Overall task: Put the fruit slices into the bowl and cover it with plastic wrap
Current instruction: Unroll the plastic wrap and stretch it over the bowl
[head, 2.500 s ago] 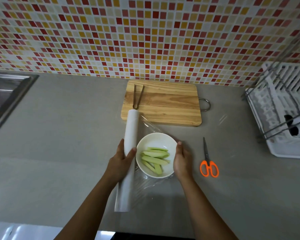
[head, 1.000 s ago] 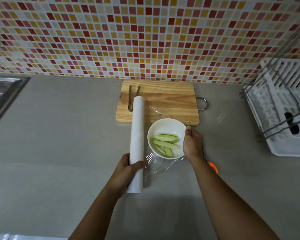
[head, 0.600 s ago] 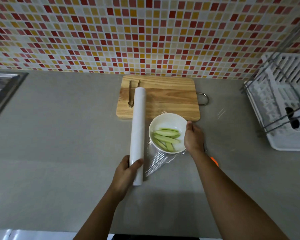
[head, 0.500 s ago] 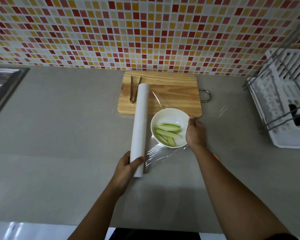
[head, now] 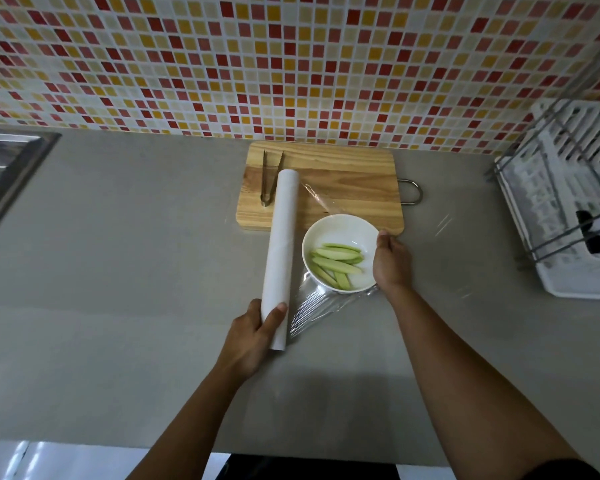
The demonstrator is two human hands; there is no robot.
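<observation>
1. The left hand (head: 253,336) is wrapped around the near end of the plastic wrap roll (head: 280,258), thumb laid over its top, so it is closed on the roll.
2. The right hand (head: 390,263) rests against the right side of the white bowl (head: 340,226), fingers curled along the rim; whether it pinches the film there or only steadies the bowl cannot be told.
3. The roll lies lengthwise away from the person, just left of the bowl, its far end over the wooden cutting board (head: 343,188).
4. A sheet of clear film (head: 312,308) runs from the roll toward the bowl, bunched into ridges on the tabletop (head: 118,271) at the bowl's near side, with a creased strip also showing on the board behind the bowl.
5. Green fruit slices (head: 336,265) lie in the bowl, several long pieces side by side.
6. Metal tongs (head: 270,178) lie on the board's left part, just beside the roll's far end.
7. The board has a metal loop handle (head: 413,192) on its right edge.
8. A white dish rack (head: 568,202) stands well to the right; a steel sink (head: 4,168) edge shows at far left; mosaic tiles (head: 291,64) cover the wall behind.
</observation>
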